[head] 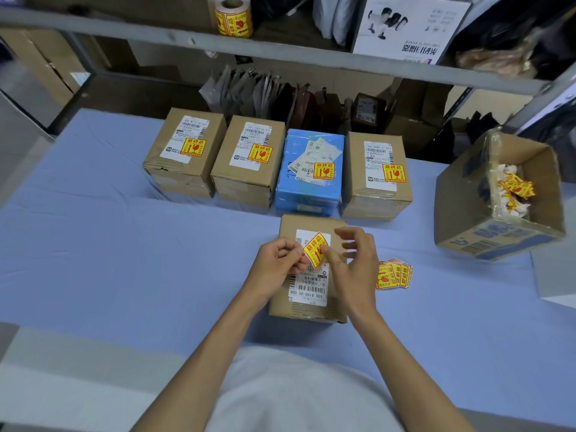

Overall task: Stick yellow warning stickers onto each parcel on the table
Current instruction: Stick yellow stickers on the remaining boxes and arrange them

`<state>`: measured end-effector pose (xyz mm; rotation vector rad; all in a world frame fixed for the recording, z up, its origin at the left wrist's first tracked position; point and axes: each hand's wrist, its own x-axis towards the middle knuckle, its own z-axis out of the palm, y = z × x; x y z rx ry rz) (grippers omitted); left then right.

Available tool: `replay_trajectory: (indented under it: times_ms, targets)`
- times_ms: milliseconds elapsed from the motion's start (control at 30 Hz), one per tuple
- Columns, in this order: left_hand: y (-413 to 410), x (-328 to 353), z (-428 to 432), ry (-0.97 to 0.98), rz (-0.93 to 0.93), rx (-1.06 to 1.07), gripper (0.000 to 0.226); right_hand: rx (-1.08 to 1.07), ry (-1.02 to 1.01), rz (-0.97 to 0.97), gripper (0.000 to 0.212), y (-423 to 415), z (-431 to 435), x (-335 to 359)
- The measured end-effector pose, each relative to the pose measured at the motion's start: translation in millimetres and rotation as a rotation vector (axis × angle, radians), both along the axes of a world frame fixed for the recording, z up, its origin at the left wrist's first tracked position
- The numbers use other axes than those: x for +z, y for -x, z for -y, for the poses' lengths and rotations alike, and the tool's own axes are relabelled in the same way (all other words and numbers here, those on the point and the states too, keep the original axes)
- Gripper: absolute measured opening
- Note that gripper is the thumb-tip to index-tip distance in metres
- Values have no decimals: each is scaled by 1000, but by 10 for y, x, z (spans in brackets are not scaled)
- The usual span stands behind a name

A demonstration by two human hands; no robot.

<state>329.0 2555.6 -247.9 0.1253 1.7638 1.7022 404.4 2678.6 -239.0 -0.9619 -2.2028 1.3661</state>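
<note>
A brown parcel [288, 302] with a white shipping label lies in front of me on the blue table. Above it both hands pinch one yellow warning sticker [314, 249]: my left hand [277, 263] holds its lower left edge, my right hand [352, 263] its right edge with thumb and forefinger, the other fingers spread. A small stack of yellow stickers [394, 274] lies just right of the parcel. Behind stands a row of several parcels, brown ones [184, 179], [246, 182], [374, 198] and a blue one [308, 188], each bearing a yellow sticker.
An open cardboard box [467, 213] with crumpled sticker waste sits tilted at the right. A roll of yellow stickers [232, 18] stands on the grey shelf [124, 29] above. Bags and cartons crowd the space behind the table [124, 244].
</note>
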Motion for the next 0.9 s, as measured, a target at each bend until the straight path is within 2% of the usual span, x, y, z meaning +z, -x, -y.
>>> replay_trajectory:
  times_ms: [67, 133, 367, 733, 900]
  targets:
    - [-4, 3, -5, -9, -2, 6, 14, 89, -177, -12, 12, 17, 19, 25]
    - [-7, 7, -13, -25, -4, 6, 14, 167, -144, -14, 2, 38, 54, 41]
    - [1, 4, -2, -31, -33, -34, 14, 218, 41, 34, 12, 37, 91, 71]
    - [4, 3, -1, -49, -45, -39, 15, 241, 50, 41, 17, 37, 79, 39]
    - [13, -27, 9, -31, -75, -70, 14, 248, 78, 34, 11, 34, 72, 44]
